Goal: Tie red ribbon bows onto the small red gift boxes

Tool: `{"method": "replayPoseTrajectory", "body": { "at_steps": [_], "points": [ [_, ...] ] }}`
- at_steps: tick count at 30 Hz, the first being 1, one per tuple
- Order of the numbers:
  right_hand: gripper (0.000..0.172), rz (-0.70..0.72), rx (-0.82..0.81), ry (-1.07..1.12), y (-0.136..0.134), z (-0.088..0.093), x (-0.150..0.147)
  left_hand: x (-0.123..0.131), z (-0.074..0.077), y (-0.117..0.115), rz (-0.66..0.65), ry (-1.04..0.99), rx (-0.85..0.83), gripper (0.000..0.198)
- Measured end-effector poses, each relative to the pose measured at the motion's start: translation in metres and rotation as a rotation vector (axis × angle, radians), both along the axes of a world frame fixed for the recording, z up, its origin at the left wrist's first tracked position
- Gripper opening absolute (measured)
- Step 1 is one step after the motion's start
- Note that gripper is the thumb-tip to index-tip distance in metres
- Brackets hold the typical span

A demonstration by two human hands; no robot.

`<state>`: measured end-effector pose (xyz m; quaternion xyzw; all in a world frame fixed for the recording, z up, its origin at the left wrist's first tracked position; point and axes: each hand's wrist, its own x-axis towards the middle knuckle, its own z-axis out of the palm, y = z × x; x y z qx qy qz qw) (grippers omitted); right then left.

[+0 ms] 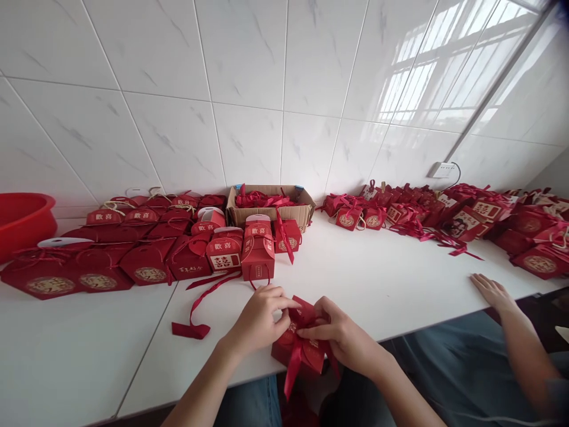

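L hand & R hand pinching red box top; cardbd ctn behind w/ ribbons in.

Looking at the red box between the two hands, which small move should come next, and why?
Perhaps pull the ribbon snug: fingers of the left hand and right hand are at the top of the red box, and one ribbon end hangs down freely.

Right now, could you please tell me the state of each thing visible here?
Ribboned box: held, ribbon ends hanging
Left hand's grip: closed on the box
Right hand's grip: closed on the box
Loose ribbon: lying untied
Carton: open, holding ribbons
Boxes at left: standing in rows
Boxes at right: heaped together
Red basin: upright
Power strip: cord attached
Co-worker's hand: lying flat
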<state>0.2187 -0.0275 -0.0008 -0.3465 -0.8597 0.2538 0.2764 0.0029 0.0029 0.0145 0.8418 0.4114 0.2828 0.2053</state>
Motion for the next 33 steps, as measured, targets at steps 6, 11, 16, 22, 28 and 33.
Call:
{"method": "replayPoseTrajectory", "body": {
  "at_steps": [6, 11, 16, 22, 28, 33],
  "points": [
    [0.042, 0.007, -0.047, 0.075, -0.001, -0.001, -0.001, 0.003, 0.012, -0.001, -0.059, 0.027, -0.136, 0.018],
    [0.043, 0.015, -0.084, 0.105, 0.000, -0.003, 0.000, 0.003, 0.014, -0.001, -0.092, 0.040, -0.148, 0.008],
    [0.047, 0.014, -0.065, 0.105, -0.001, -0.003, 0.000, 0.000, 0.014, 0.000, -0.143, 0.025, -0.179, 0.009],
    [0.044, 0.009, -0.047, 0.085, -0.001, -0.003, -0.001, -0.002, 0.017, 0.003, -0.139, 0.137, -0.204, 0.004],
    [0.039, 0.008, -0.048, 0.100, -0.001, -0.003, -0.002, -0.003, 0.027, 0.006, -0.192, 0.261, -0.260, 0.007],
    [0.040, 0.011, -0.063, 0.114, -0.003, -0.001, -0.002, -0.001, 0.031, 0.007, -0.291, 0.170, -0.308, 0.003]
  ]
}}
